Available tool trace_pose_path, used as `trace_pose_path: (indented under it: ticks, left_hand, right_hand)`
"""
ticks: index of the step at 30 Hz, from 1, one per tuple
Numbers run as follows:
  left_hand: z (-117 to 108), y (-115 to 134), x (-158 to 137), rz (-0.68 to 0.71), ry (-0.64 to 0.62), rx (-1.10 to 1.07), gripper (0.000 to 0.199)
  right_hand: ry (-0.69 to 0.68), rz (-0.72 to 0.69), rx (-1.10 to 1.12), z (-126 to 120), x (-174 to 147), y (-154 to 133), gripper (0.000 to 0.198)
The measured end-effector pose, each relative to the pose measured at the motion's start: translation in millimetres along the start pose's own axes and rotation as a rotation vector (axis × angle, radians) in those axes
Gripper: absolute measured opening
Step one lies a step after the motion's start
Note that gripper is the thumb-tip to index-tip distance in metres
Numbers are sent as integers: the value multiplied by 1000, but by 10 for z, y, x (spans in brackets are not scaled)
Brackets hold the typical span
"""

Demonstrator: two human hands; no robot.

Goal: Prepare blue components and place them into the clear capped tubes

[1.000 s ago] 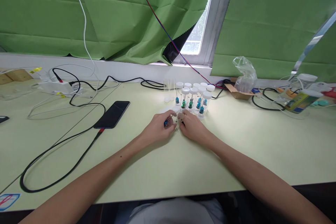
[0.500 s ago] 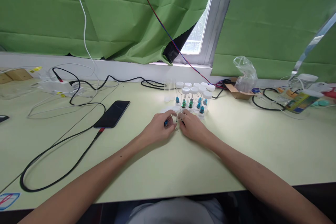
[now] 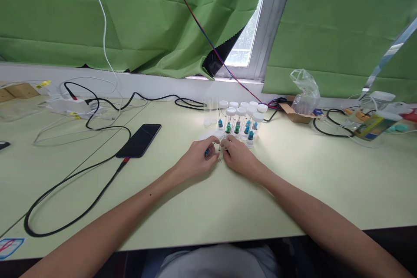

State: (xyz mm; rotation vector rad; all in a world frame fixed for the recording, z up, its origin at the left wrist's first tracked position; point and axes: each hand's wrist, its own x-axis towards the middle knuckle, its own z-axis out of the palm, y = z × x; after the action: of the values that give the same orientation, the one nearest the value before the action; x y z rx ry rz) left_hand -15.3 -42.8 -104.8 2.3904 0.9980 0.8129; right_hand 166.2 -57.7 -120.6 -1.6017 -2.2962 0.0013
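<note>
view: head
left hand (image 3: 200, 155): half-curled round a small blue piece (image 3: 206, 152), between the bench's (image 3: 195, 213) near and far edges
right hand (image 3: 237, 155): fingers bent, close by; cannot tell its hold
white-capped tubes (image 3: 239, 118): just beyond, toward the far edge

There are two hands (image 3: 198, 155) (image 3: 239, 154), at least nine white-capped tubes (image 3: 240, 114), one cabled phone (image 3: 139, 141) left and one open box (image 3: 299, 118) far right.
</note>
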Motion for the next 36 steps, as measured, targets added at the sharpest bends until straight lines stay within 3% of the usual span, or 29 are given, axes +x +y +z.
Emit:
trace_pose_path:
  ticks: [36]
  left_hand:
    - [21,-6,-9,16,1,-2,23]
  right_hand:
    - [3,43,221,39,4,12,19]
